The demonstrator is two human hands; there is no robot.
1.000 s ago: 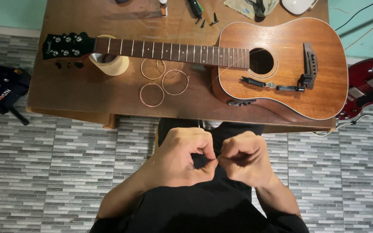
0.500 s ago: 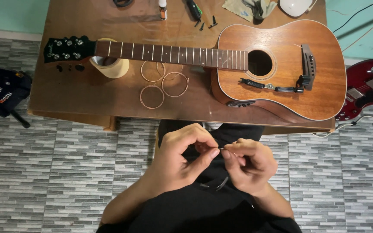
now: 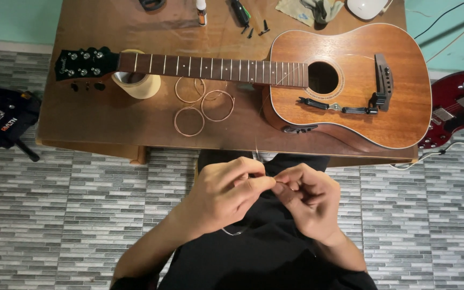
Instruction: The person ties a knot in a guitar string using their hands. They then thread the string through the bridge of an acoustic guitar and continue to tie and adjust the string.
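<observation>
My left hand (image 3: 226,196) and my right hand (image 3: 310,201) meet over my lap, fingertips pinched together on a thin guitar string (image 3: 232,232). A loop of the string hangs below my left hand. Its fine end sticks up above the fingers. Beyond my hands, an acoustic guitar (image 3: 350,86) lies flat on a wooden table (image 3: 108,118), body to the right, headstock (image 3: 81,63) to the left. No strings show on its neck. Three coiled strings (image 3: 202,104) lie on the table below the neck.
A roll of tape (image 3: 135,83) props the neck near the headstock. A black capo (image 3: 345,107) rests on the guitar body. Small tools and bridge pins (image 3: 251,21) lie at the table's far edge. A red electric guitar (image 3: 457,110) is at right, a black bag (image 3: 1,121) at left.
My hands have shifted slightly right and drawn close together again, fingertips reworking their pinch on the string. The guitar and coils have not moved.
</observation>
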